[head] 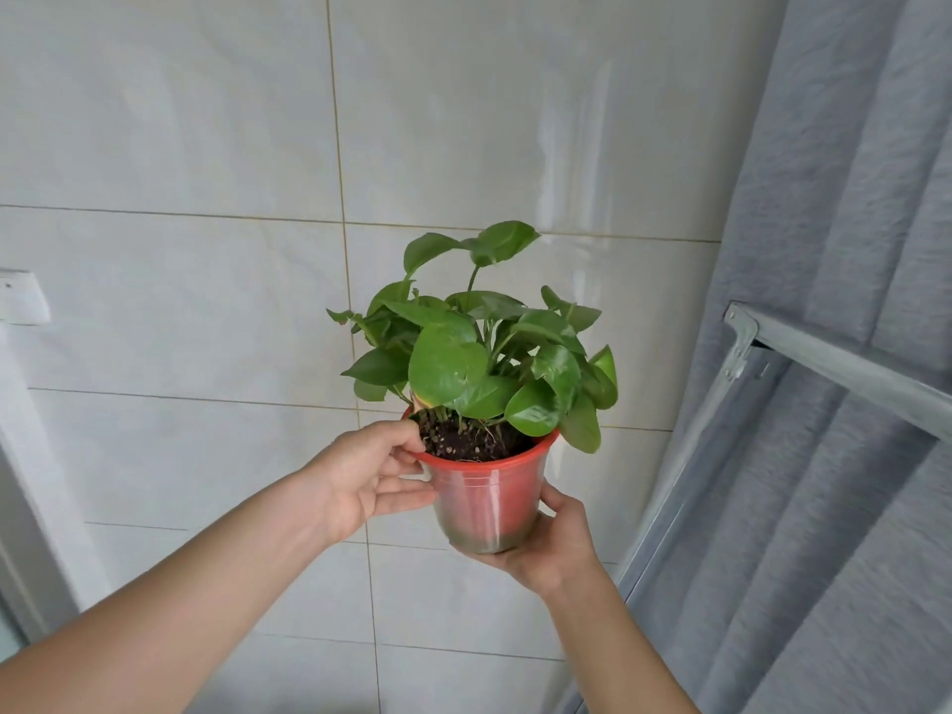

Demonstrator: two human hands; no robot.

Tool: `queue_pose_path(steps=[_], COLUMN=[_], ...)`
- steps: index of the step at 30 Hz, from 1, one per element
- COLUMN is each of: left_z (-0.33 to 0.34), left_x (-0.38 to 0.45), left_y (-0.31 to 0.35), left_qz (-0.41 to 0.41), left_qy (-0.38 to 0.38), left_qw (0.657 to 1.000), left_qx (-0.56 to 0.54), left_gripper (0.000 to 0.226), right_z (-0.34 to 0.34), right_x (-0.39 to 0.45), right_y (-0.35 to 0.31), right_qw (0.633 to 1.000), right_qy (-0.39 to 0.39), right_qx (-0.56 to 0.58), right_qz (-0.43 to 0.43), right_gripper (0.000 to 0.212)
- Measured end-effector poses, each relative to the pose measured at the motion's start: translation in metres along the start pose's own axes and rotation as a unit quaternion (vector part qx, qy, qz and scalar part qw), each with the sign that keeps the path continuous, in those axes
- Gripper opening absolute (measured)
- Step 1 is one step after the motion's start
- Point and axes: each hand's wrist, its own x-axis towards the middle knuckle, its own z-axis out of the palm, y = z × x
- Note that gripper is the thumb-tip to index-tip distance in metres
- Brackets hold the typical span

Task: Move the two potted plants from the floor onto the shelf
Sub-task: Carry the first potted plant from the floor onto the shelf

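One potted plant [484, 497], broad green leaves in a red plastic pot with dark soil, is held up in the air in front of a tiled wall. My left hand [363, 479] grips the pot's left rim, thumb over the edge by the soil. My right hand [548, 543] cups the pot's base from below and from the right. The pot stands upright. No second plant and no floor appear in view.
A pale tiled wall [206, 301] fills the background. At the right a grey metal frame bar [845, 371] with a corner bracket runs in front of a grey curtain [850, 172]. A white fitting [23, 296] sits on the wall at far left.
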Motion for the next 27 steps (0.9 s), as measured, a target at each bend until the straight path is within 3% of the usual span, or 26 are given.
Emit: queue_pose_path(steps=[5, 8, 11, 14, 18, 27], left_z=[-0.022, -0.040, -0.048, -0.042, -0.015, 0.009], left_x=[0.004, 0.014, 0.030, 0.047, 0.060, 0.056], left_y=[0.028, 0.028, 0.011, -0.004, 0.001, 0.033], left_qz=[0.034, 0.050, 0.017, -0.043, -0.064, -0.019], left_qy=[-0.078, -0.115, -0.093, -0.071, -0.121, -0.151], left_qw=[0.996, 0.992, 0.991, 0.987, 0.978, 0.957], left_qx=[0.042, -0.024, -0.100, -0.135, -0.154, -0.246], left_gripper=[0.034, 0.042, 0.040, 0.058, 0.076, 0.058], right_z=[0.026, 0.041, 0.055, 0.073, 0.093, 0.129], right_x=[0.001, 0.003, 0.006, 0.009, 0.010, 0.002], right_y=[-0.012, -0.017, -0.015, -0.014, -0.009, -0.015], right_qw=[0.999, 0.998, 0.998, 0.996, 0.995, 0.994], right_qy=[-0.028, -0.050, -0.054, -0.066, -0.083, -0.054], right_qx=[0.001, 0.007, 0.022, 0.041, 0.039, -0.039], right_qz=[-0.021, -0.026, -0.035, -0.046, -0.034, -0.082], right_gripper=[0.047, 0.046, 0.047, 0.048, 0.051, 0.045])
